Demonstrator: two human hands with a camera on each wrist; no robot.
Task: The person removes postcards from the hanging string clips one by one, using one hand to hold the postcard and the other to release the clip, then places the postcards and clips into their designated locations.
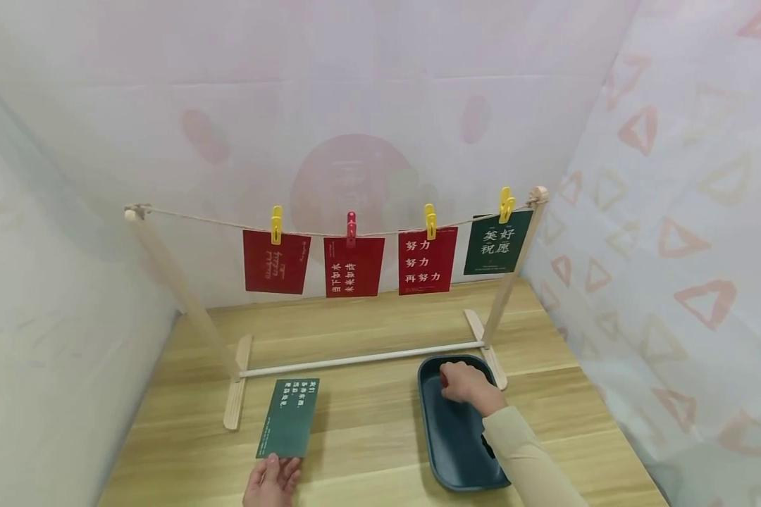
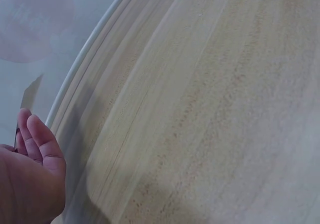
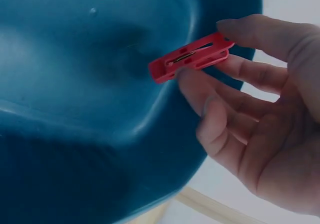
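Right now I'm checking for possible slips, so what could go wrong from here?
The left hand holds a green card near one end, so it might tilt or slip. The right hand pinches a red clip, which could drop into the blue tray. The string sags with four cards clipped on; added weight might pull it lower.

Red clip (image 3: 189, 55), grn card (image 1: 289, 420)
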